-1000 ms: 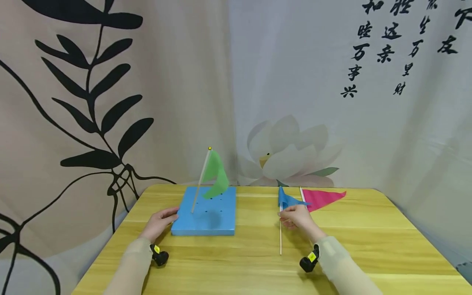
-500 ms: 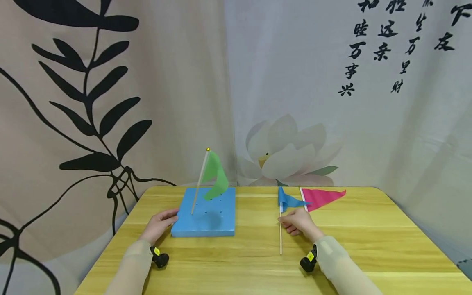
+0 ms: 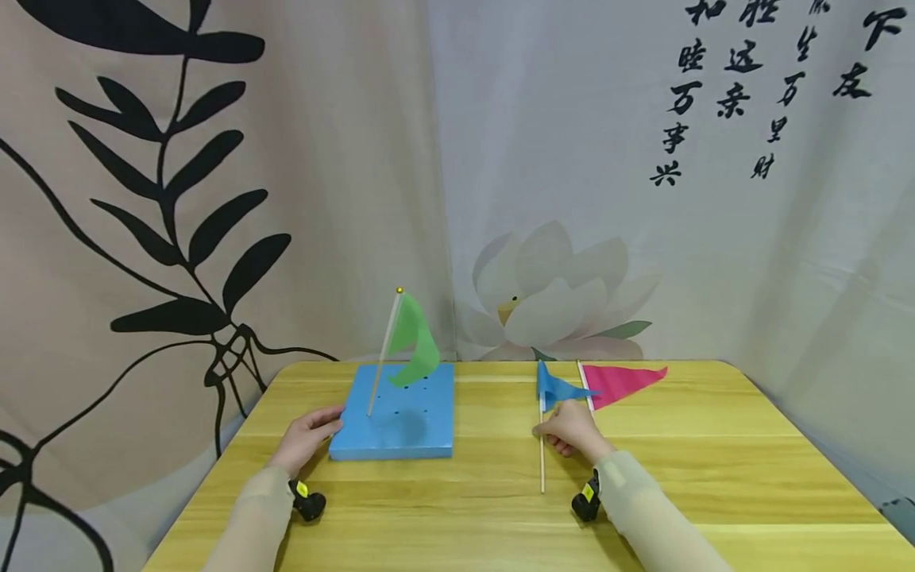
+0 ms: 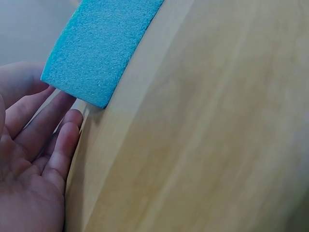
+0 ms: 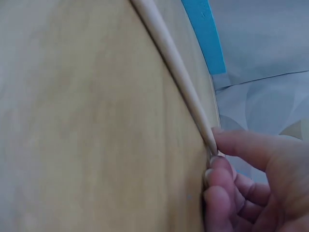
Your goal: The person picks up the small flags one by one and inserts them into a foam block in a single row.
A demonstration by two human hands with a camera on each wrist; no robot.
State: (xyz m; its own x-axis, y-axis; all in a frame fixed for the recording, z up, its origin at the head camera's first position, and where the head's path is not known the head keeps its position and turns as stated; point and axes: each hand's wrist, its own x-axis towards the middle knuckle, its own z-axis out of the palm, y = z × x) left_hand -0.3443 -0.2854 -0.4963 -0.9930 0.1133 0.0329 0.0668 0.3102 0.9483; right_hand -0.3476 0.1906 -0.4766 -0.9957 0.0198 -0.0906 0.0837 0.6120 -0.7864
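A blue foam board (image 3: 422,435) with small holes lies on the table, and a green flag (image 3: 423,349) stands tilted in it on its thin stick. Along the board's left edge rests my left hand (image 3: 307,439), its fingers extended. The left wrist view shows the thumb and fingers at a corner of the foam (image 4: 104,53). To the right, a blue flag (image 3: 556,389) lies on the table. My right hand (image 3: 575,429) pinches its wooden stick (image 5: 176,63) between thumb and fingers, below the cloth.
A pink flag (image 3: 625,386) lies just right of the blue one, whose tip overlaps its stick. The wooden table (image 3: 457,524) ends at the back against a printed curtain (image 3: 372,199). Each wrist wears a small black camera (image 3: 586,500).
My right hand has slid down the blue flag's stick, away from the cloth, and now pinches it lower. The flag stays on the table. The left hand keeps its place at the board.
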